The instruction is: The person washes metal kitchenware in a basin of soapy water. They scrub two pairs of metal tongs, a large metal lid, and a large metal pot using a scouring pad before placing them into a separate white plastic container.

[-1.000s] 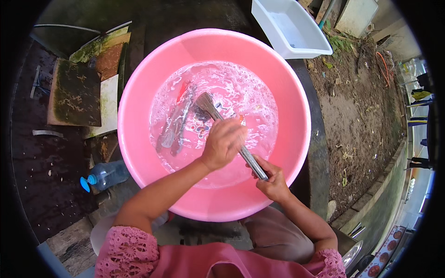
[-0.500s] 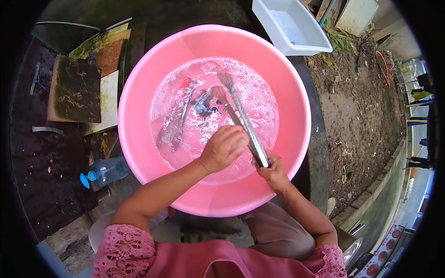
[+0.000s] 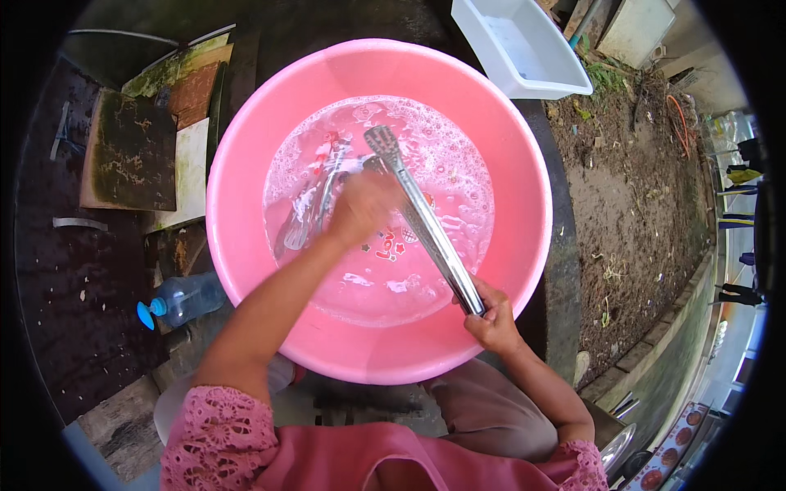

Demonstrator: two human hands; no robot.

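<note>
My right hand [image 3: 493, 321] is closed round the hinge end of long metal tongs [image 3: 438, 237], at the near right side of a large pink basin [image 3: 246, 270]. The tongs slant up and left over soapy water, their slotted tip toward the far side. Close beside their upper part is my left hand [image 3: 367, 206], smeared by motion; its fingers and anything in them cannot be made out. Left of that hand, shiny utensils [image 3: 304, 221] lie in the water, with something red at their far end; their kind is unclear. A printed pattern shows on the basin's bottom.
A white rectangular tub [image 3: 524, 53] stands beyond the basin at the right. To the left lie a clear bottle with a blue cap [image 3: 187, 301] and a mossy board [image 3: 131, 155]. Bare soil [image 3: 630, 221] stretches along the right, bordered by a low kerb.
My left hand has moved up and left, away from the tongs' middle toward their tip. The tongs have shifted slightly, and the dark thing in mid-water no longer shows plainly.
</note>
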